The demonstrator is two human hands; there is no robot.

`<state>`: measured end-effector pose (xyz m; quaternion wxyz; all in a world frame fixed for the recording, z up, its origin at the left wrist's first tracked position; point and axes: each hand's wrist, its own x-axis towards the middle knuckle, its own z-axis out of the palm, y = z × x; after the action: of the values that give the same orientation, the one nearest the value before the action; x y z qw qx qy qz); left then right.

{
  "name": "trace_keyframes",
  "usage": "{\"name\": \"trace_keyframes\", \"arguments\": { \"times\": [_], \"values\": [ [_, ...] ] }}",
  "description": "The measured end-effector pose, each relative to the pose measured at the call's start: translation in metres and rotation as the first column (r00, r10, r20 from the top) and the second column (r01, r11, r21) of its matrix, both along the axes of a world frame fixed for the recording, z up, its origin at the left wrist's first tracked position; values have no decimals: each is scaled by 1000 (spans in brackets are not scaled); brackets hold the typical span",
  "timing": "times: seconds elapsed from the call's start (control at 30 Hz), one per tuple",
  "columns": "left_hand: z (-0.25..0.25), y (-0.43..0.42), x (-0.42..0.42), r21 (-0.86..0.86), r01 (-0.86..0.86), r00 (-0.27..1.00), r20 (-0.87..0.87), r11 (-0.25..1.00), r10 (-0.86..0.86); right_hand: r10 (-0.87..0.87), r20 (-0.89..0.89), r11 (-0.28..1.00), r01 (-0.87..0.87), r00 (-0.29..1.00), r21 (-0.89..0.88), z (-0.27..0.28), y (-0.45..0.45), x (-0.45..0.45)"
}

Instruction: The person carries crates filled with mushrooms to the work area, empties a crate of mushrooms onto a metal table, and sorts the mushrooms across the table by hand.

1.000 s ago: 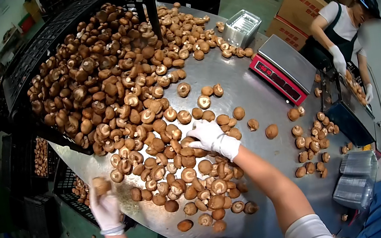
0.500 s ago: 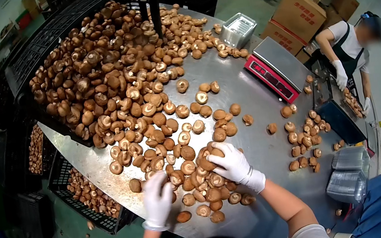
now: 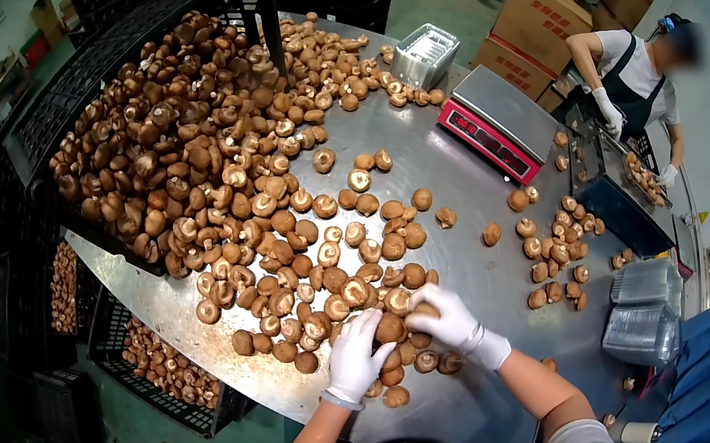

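Observation:
Both my hands wear white gloves and work in the near pile of brown mushrooms on the metal table. My left hand is curled at the pile's near side, thumb and fingers closed round a mushroom. Facing it from the right, my right hand grips another mushroom between thumb and fingers. Several mushrooms lie beneath and between the hands, partly hidden by the gloves.
A tipped black crate spills mushrooms across the steel table. A red scale, clear trays and stacked clear boxes stand rightward. Another person handles a filled tray. A mushroom crate sits below left.
My left hand has moved right into the pile and closed on a mushroom. My right hand has shifted slightly down and right. The view has turned a little.

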<state>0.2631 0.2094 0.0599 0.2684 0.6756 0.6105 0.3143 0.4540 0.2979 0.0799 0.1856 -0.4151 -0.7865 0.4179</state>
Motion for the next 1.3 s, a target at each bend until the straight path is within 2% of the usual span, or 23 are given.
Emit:
{"name": "trace_keyframes", "arguments": {
  "times": [0.03,0.1,0.17,0.23,0.3,0.37,0.4,0.43,0.47,0.5,0.63,0.7,0.77,0.8,0.83,0.93,0.97,1.0,1.03,1.1,1.13,1.23,1.3],
  "values": [
    [-4,-3,0,40,-56,994,93,998,52,-97,-81,990,87,992,-112,1,12,0],
    [-5,-8,-3,80,-146,971,204,986,127,-208,-35,978,209,977,11,5,41,-11],
    [-3,-13,-7,79,-254,949,213,964,233,-131,-76,948,148,988,282,-6,70,-30],
    [-5,-15,-12,118,-298,945,174,947,276,-189,128,912,126,974,389,-19,86,-56],
    [2,-17,-13,-13,-356,865,374,934,335,-166,439,944,13,883,330,-39,97,-77],
    [-8,-18,-17,-286,-227,410,839,931,358,-189,540,943,-1,820,332,-52,106,-93],
    [-5,-19,-26,-481,-107,301,818,870,490,-166,456,948,14,874,319,-53,110,-91],
    [-9,-20,-29,-410,17,32,912,912,409,-146,367,952,29,919,304,-55,114,-83],
    [-10,-21,-33,-406,89,-42,911,910,410,-148,249,969,90,957,229,-59,117,-75],
    [-11,-22,-36,-393,162,-116,903,905,413,-129,23,991,130,991,-39,-55,114,-66],
    [-9,-25,-32,-346,294,-253,871,891,422,-359,-501,756,-69,787,-651,-34,75,-33],
    [-4,-25,-25,-382,291,-284,841,877,461,-450,-515,644,-134,729,-753,-11,48,-24],
    [0,-29,-19,-354,308,-265,860,883,437,-514,-534,568,-200,671,-798,-1,22,-18],
    [9,-32,-14,-369,194,-127,909,909,396,-428,-594,677,-194,681,-710,-5,9,-18],
    [21,-36,-9,-361,79,20,933,929,360,-184,-524,891,-84,832,-446,5,-9,-17],
    [34,-53,1,-231,-163,472,836,959,281,-419,-600,501,-378,682,-779,-2,-46,-18],
    [38,-60,4,-182,-184,557,791,966,255,-442,-548,614,-206,710,-762,4,-68,-26],
    [48,-65,4,-37,-203,835,515,978,193,-427,-496,531,-234,756,-815,1,-81,-27],
    [46,-70,3,42,-119,956,276,992,103,-424,-496,524,-241,758,-817,-9,-97,-32],
    [45,-81,8,115,-66,998,18,991,64,-432,-548,591,-234,716,-772,-23,-122,-49],
    [43,-88,5,112,-37,998,-49,993,42,-527,-524,501,-254,670,-828,-24,-127,-52],
    [43,-106,-1,48,-142,990,27,989,141,-644,-590,302,-546,488,-781,-25,-131,-44],
    [36,-117,-11,-156,-39,969,235,987,75,-541,-625,229,-616,563,-754,-29,-134,-36]
  ]
}}
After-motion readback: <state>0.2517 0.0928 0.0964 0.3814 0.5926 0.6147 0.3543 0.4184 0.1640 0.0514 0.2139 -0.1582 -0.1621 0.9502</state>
